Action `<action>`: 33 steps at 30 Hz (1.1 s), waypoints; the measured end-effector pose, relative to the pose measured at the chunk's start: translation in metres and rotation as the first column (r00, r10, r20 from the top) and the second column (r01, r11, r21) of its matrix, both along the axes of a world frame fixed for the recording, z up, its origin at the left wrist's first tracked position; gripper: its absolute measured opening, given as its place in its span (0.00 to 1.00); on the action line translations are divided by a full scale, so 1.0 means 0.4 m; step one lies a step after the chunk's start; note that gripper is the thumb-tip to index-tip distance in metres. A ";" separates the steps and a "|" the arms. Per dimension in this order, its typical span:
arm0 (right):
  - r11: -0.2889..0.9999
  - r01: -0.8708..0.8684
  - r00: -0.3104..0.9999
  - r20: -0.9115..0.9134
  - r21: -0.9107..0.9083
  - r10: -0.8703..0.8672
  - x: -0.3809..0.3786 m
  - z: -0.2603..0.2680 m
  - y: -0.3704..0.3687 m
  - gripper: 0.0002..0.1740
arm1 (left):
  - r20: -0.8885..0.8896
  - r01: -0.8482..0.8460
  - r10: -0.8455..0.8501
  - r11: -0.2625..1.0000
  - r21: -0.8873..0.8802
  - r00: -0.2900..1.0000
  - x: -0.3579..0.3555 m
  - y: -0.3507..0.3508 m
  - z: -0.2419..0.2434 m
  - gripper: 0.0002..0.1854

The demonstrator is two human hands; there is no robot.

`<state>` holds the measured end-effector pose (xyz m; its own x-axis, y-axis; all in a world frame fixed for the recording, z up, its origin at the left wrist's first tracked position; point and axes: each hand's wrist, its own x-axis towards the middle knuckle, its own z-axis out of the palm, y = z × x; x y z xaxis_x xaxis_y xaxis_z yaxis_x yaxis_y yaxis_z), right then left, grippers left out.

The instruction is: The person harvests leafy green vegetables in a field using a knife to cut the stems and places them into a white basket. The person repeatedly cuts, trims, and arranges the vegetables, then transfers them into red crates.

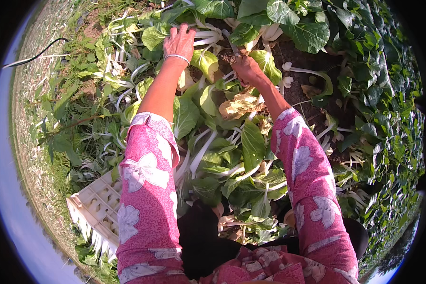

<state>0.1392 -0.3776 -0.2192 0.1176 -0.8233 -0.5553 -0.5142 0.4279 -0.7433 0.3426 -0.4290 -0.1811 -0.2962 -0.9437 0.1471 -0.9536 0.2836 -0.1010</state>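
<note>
My left hand (pixel 179 44), with a bangle at the wrist, is closed over the leafy side of a bok choy plant (pixel 208 36). The plant's white stalks lean left, and its base faces my right hand. My thumb and palm are hidden behind the hand. In my right fist (pixel 247 71) is a knife, its grey blade (pixel 230 42) pointing away from me beside the plant's base. The fist hides its handle. A yellowing leaf (pixel 206 65) hangs between my hands, and a dry brown leaf (pixel 238 105) lies nearer me.
Cut leaves and stalks (pixel 202 152) litter the ground before me. Standing bok choy (pixel 305 33) grows ahead, with a dense leafy row (pixel 383 103) to the right. A white plastic crate (pixel 96 204) is at lower left. Bare soil (pixel 301 71) shows right of my right hand.
</note>
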 end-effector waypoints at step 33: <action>0.652 -0.758 0.560 -0.527 -0.014 0.639 0.009 -0.103 -0.001 0.12 | -0.268 -0.312 0.488 0.807 0.502 0.831 0.132 0.023 -0.073 0.22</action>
<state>0.1428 -0.3780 -0.2604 0.5043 -0.6878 -0.5221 -0.8609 -0.3530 -0.3664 0.3955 -0.4199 -0.2102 0.1160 -0.9548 -0.2737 -0.9271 -0.2030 0.3151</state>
